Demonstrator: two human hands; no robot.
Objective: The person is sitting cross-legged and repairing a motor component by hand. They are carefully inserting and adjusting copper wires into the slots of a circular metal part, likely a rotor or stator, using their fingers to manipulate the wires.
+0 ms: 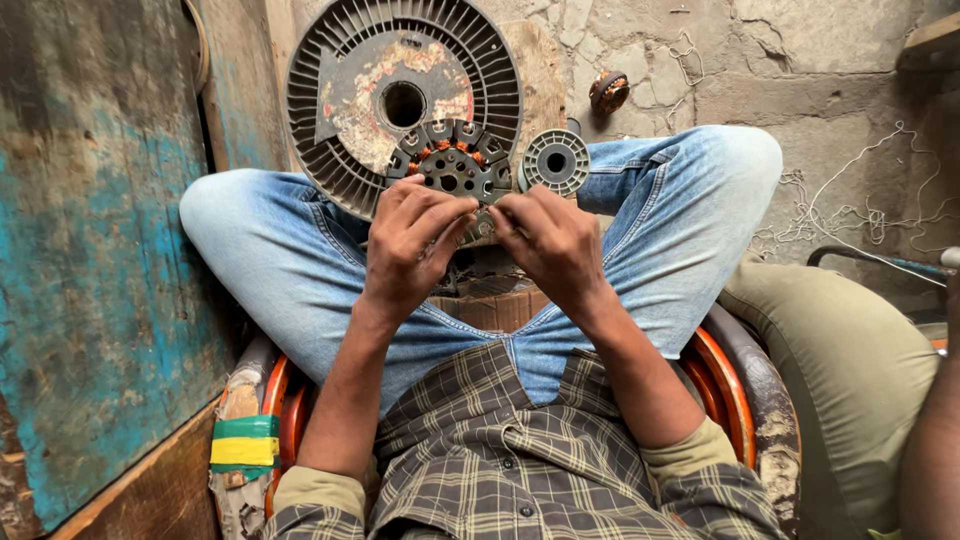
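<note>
Left hand [415, 240] and right hand [545, 240] both pinch the lower edge of the stator core [452, 165]. A grey spool [556, 161] sits just beside it, right.

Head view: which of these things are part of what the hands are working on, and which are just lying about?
In hand:
left hand
right hand
toothed motor core

Lying about:
large finned disc
small grey spool
rusty round part
loose white wire
</note>
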